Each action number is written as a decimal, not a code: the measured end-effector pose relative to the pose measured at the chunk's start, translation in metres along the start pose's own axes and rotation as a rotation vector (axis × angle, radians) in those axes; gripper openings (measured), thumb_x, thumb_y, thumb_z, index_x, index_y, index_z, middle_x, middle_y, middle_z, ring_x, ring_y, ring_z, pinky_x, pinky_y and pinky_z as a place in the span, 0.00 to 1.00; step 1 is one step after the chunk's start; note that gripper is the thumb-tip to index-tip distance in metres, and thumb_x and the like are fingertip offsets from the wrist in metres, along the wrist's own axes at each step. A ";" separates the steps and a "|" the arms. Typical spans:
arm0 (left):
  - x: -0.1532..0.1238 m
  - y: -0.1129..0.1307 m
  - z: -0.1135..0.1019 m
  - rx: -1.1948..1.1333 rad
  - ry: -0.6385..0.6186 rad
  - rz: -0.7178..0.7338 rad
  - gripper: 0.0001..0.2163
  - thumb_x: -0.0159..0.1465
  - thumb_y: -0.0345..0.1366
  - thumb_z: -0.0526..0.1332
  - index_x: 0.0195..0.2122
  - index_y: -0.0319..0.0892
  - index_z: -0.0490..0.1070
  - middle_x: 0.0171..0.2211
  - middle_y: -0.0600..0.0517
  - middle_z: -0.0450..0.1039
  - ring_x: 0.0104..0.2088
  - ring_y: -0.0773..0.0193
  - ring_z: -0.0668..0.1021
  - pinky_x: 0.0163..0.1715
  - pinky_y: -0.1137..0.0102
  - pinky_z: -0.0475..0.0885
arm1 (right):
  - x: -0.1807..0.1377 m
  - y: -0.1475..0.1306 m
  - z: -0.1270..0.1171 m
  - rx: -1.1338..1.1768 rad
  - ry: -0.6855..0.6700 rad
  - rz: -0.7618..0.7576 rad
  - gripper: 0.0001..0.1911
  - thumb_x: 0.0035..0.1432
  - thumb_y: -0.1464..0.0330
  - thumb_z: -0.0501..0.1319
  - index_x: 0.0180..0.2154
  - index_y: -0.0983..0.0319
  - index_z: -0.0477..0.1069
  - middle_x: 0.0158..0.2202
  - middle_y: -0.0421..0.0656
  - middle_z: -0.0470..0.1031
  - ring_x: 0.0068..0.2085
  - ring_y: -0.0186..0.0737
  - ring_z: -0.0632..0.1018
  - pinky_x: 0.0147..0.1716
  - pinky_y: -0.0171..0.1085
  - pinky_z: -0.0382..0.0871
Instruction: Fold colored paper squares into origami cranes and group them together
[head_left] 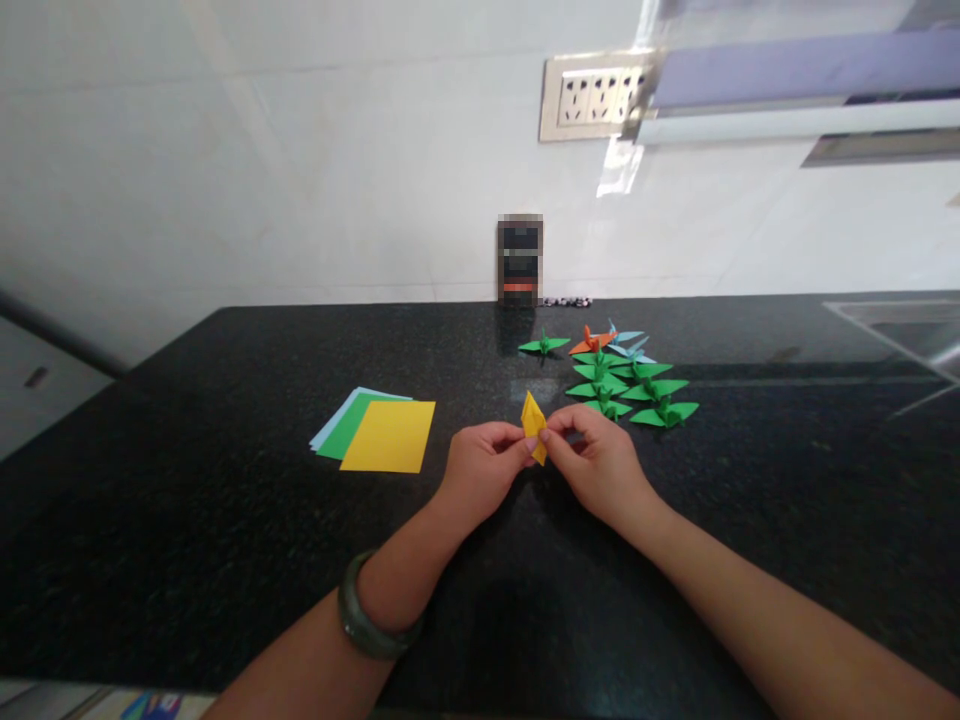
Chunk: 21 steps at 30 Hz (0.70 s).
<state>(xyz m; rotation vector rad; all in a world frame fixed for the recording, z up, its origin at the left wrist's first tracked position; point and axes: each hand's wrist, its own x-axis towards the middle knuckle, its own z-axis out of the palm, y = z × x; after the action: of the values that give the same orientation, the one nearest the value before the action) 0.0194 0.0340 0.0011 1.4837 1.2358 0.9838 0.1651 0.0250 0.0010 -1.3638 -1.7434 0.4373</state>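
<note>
A small yellow piece of folded paper point(532, 416), narrow and pointed at its top, is held upright between my two hands. My left hand point(486, 465) pinches its left side low down, thumb in front. From the other side my right hand point(600, 460) grips its lower right edge between thumb and fingertips. Behind my right hand stand several green paper cranes point(665, 410), with an orange paper crane point(592, 341) and light blue paper cranes point(634, 350) at the back. One more green crane point(544, 344) sits apart to their left.
Left of my hands, square paper sheets lie fanned out, a yellow sheet point(390, 437) over a green one and light blue. The black speckled countertop point(225, 520) meets a white wall. A phone-like object point(520, 260), pixelated, leans there beside a beaded strap point(568, 302).
</note>
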 end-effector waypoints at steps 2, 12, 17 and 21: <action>0.000 -0.001 0.001 0.028 -0.015 0.024 0.09 0.55 0.38 0.60 0.28 0.38 0.75 0.24 0.50 0.76 0.25 0.65 0.76 0.27 0.72 0.70 | 0.000 -0.001 -0.001 -0.056 0.022 -0.015 0.04 0.52 0.71 0.57 0.26 0.61 0.67 0.25 0.40 0.69 0.26 0.34 0.70 0.25 0.33 0.64; -0.005 0.001 0.000 0.509 0.082 0.267 0.10 0.58 0.35 0.55 0.23 0.39 0.74 0.21 0.52 0.74 0.23 0.67 0.74 0.26 0.74 0.65 | -0.004 -0.008 -0.001 -0.169 0.016 -0.195 0.05 0.54 0.73 0.57 0.26 0.62 0.69 0.25 0.41 0.71 0.28 0.34 0.72 0.28 0.32 0.65; -0.005 -0.001 0.000 0.596 0.048 0.369 0.09 0.59 0.32 0.55 0.28 0.40 0.74 0.28 0.49 0.76 0.29 0.64 0.76 0.32 0.72 0.67 | -0.002 -0.006 -0.002 -0.187 0.042 -0.257 0.07 0.55 0.74 0.55 0.28 0.62 0.71 0.29 0.44 0.73 0.32 0.36 0.73 0.33 0.34 0.68; -0.005 -0.002 -0.001 0.625 0.011 0.382 0.10 0.60 0.31 0.53 0.28 0.41 0.73 0.29 0.50 0.76 0.31 0.63 0.76 0.34 0.71 0.68 | -0.002 -0.004 -0.001 -0.198 0.018 -0.287 0.08 0.56 0.73 0.55 0.30 0.62 0.73 0.30 0.45 0.74 0.33 0.37 0.74 0.34 0.35 0.70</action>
<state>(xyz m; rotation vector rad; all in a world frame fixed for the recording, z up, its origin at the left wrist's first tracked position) 0.0168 0.0294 -0.0005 2.2660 1.3679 0.8823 0.1639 0.0218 0.0038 -1.2201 -1.9709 0.0952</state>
